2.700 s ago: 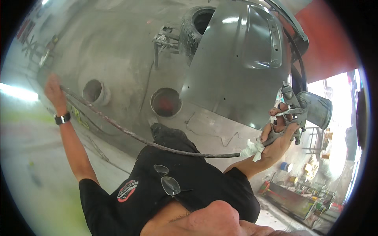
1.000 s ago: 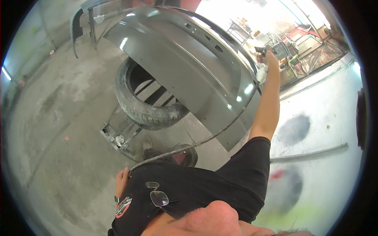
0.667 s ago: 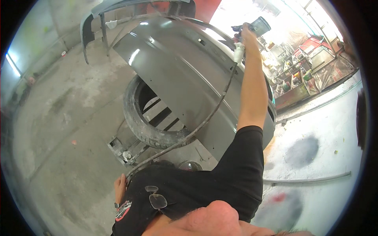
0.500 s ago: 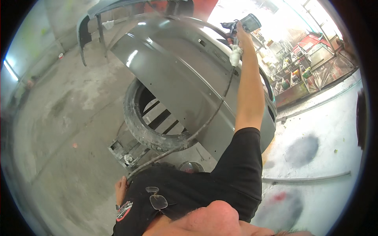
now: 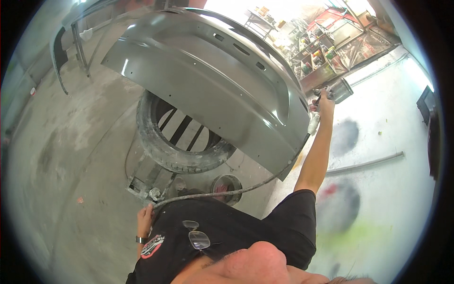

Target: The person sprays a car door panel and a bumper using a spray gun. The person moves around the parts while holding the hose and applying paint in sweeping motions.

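My right hand (image 5: 325, 106) is closed around a spray gun (image 5: 342, 90) with a grey cup, held out at arm's length past the right end of a car panel. White wrapping (image 5: 313, 122) covers the joint below the gun's handle. From there an air hose (image 5: 222, 193) runs down and across the front of my body. Beside my waist at the lower left, my left hand (image 5: 145, 217) grips that hose. The large curved grey car panel (image 5: 203, 90), with a shiny surface and several slots, lies over a tyre (image 5: 184, 164). Part of the tyre is hidden beneath it.
A metal stand (image 5: 138, 186) with a frame supports the tyre. Near my body is a round bucket (image 5: 239, 183) on the floor. Shelves (image 5: 309, 84) of cans stand at the far right, beside a paint-marked pale wall (image 5: 373, 128). A bumper-like part (image 5: 58, 57) hangs at the far left.
My right hand has swung the spray gun from above the panel's far edge rightward and nearer, beyond its right end. The hose has moved off the panel's middle. The view has turned right.
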The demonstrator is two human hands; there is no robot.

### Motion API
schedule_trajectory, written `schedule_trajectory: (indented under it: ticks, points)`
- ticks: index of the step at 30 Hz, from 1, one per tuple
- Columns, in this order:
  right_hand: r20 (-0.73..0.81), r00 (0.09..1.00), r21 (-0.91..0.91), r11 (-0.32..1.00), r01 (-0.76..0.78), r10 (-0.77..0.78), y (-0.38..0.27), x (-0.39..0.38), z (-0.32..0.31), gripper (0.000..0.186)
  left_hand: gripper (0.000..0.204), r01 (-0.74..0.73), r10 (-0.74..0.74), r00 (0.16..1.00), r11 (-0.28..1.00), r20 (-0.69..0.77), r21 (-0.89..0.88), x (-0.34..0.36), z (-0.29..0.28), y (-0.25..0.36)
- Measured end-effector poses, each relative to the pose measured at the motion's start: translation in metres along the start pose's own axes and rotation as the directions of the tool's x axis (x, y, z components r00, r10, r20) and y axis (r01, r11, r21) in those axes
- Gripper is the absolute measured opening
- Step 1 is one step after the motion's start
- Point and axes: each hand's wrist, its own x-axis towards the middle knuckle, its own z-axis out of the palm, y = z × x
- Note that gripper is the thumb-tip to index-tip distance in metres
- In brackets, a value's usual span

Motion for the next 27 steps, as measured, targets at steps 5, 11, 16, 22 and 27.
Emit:
schedule_trajectory:
  ticks: [5,11,16,22,27]
  points:
    - [0.054,0.998,-0.033,0.999,0.016,-0.014,-0.015,-0.033,0.049,0.063,0.046,-0.017,0.015,1.000,0.994,-0.022,-0.105,0.012,-0.022,-0.015]
    - [0.250,0.942,0.196,0.965,0.175,-0.222,-0.063,-0.042,0.200,0.054,0.045,-0.012,-0.002,0.991,0.995,-0.135,-0.098,0.002,-0.042,-0.017]
    - [0.507,0.854,0.253,0.967,-0.017,-0.118,-0.127,-0.080,0.265,0.047,0.047,0.083,-0.110,0.975,0.986,-0.194,-0.143,-0.009,-0.047,-0.023]
    - [0.480,0.874,0.186,0.982,-0.017,-0.076,-0.049,-0.056,0.175,0.051,0.050,0.050,-0.063,0.984,0.995,-0.166,-0.081,0.000,-0.048,0.002]
    - [0.179,0.982,0.112,0.990,-0.082,0.061,0.023,-0.044,0.015,0.057,0.051,0.058,-0.058,0.998,0.997,-0.003,-0.049,0.026,-0.059,0.022]
